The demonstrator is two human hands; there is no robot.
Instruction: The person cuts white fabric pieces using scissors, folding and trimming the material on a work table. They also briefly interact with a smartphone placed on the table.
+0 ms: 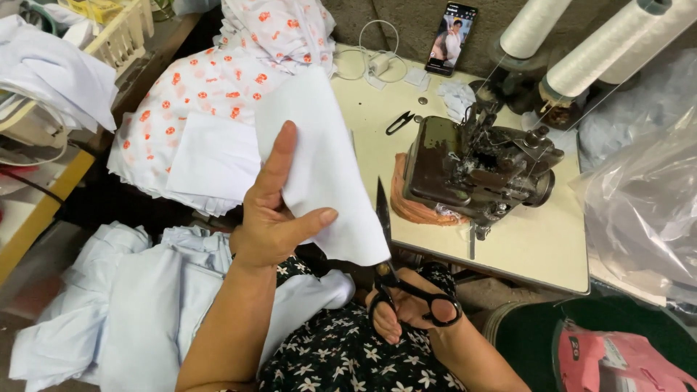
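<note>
Left hand (pixel 272 218): raised left of the overlock sewing machine (pixel 475 170), grip closed on a white fabric piece (pixel 319 160), thumb across its front, fingers behind. Right hand (pixel 406 305): below the machine's near edge, fingers through the black loops of tailor's scissors (pixel 388 254), blades nearly shut, tip at the fabric's right edge. Step judged: trimming the white piece along that edge; next move likely calls for opening the blades and feeding the edge squarely between them. Table (pixel 537 247): cream, carrying the machine. Small thread snips (pixel 399 122): behind-left of machine. Phone (pixel 451 29): propped behind it. Thread cones (pixel 581 62): behind-right. Pale blue garments (pixel 145 290): heaped far left, low.
</note>
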